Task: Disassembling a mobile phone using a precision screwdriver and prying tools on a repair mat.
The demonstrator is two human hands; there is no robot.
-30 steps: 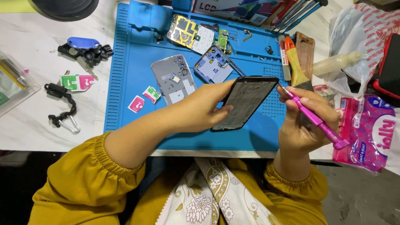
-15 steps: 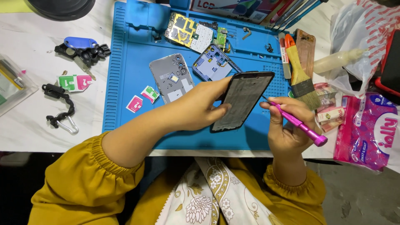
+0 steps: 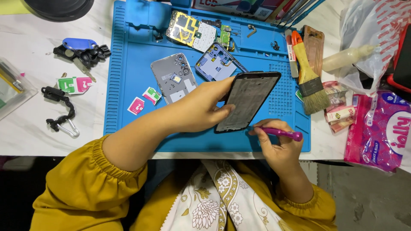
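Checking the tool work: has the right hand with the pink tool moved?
Yes. The right hand brought the pink tool left and down, toward the blue mat's near edge.

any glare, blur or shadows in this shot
Head view: even overhead light, all sharp; soft sheen on the plastic bag top right; faint shadows under the left hand and phone frame on the blue mat; floor below the table dark.

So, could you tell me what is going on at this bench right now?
A person in mustard sleeves is working on a taken-apart phone over a blue mat. The left hand holds a dark phone screen frame tilted above the mat, while the right hand puts the tip of a purple pry tool to the frame's lower edge. A grey back cover, a bluish mid-frame and a circuit board lie further back; a brush rests at the right.
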